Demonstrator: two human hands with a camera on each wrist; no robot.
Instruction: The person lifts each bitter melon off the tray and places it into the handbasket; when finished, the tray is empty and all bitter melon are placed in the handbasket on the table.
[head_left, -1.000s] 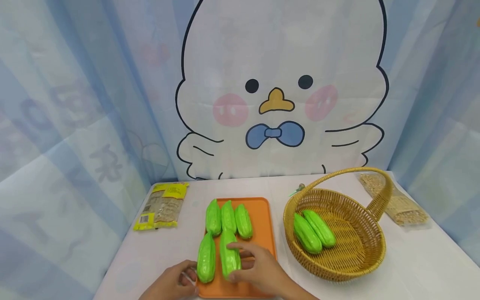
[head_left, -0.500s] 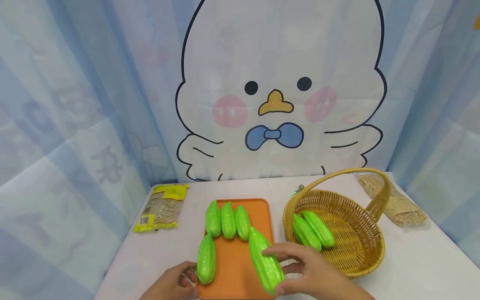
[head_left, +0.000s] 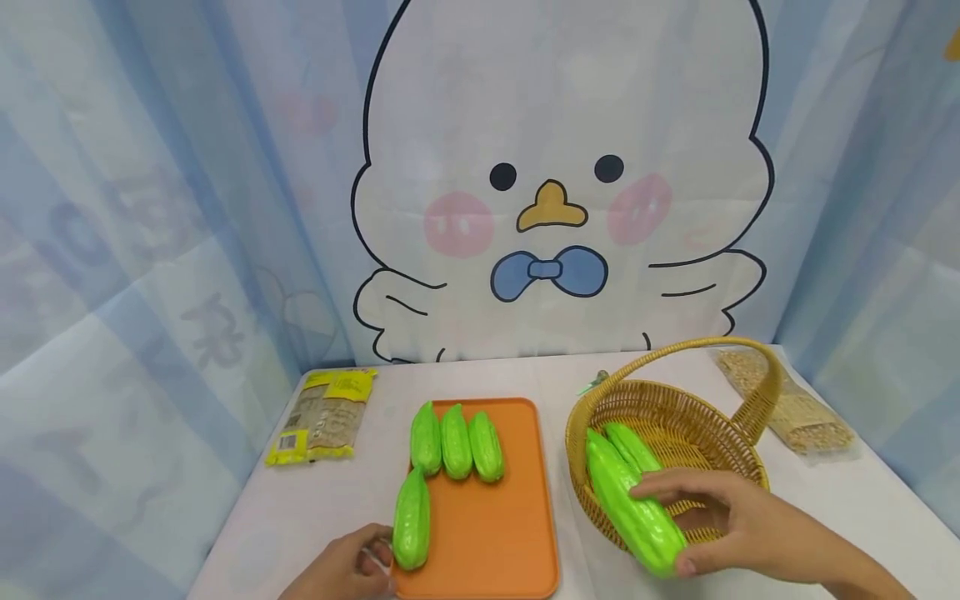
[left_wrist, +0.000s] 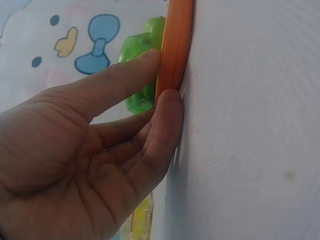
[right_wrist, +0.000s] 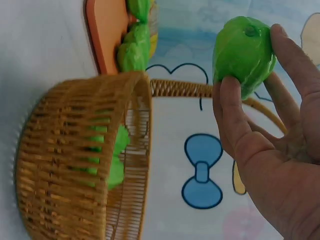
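R hand fingers curled gripping green gourd over basket near rim, long axis diagonal, tip toward far-left, L hand loosely open, fingertips touching orange tray near-left edge

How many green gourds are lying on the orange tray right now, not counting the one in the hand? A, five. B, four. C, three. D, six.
B: the orange tray bears a row of three green gourds at the back and one more at its near left edge, while the right hand holds another gourd over the wicker basket.
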